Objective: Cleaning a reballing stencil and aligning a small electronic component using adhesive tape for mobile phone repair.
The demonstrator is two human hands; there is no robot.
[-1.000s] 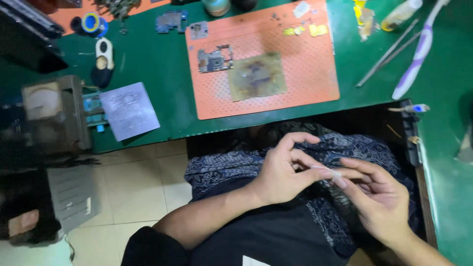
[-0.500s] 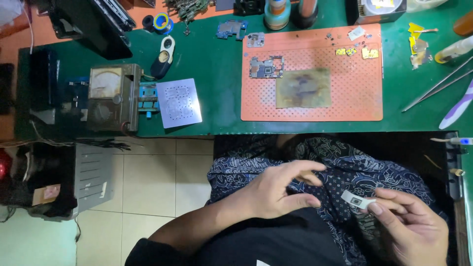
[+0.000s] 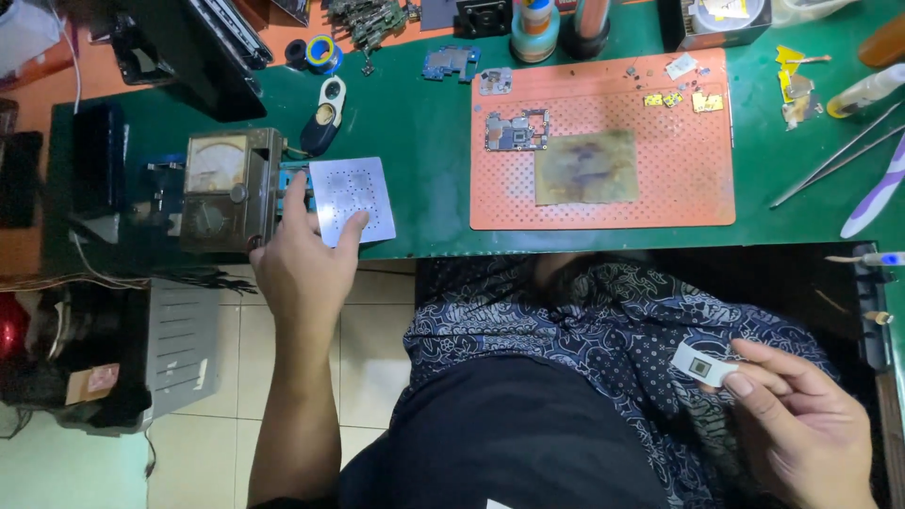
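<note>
Now left hand (image 3: pixel 304 259) reaches onto the stencil plate (image 3: pixel 353 198); right hand (image 3: pixel 801 429) pinches a chip (image 3: pixel 702 366)

Stencil plate (image 3: pixel 353 200) lies left of mat (image 3: pixel 716 179), beside meter (image 3: pixel 226 188).

stencil (image 3: pixel 353 200): matt metal | mat (image 3: pixel 716 179): perforated rubbery | bench (image 3: pixel 424 141): smooth matt green

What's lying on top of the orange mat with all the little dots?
On the orange mat lie a small circuit board, a brownish worn square sheet, and tiny yellow and white bits near its far edge. Whatever is under the brownish sheet is covered.
</note>
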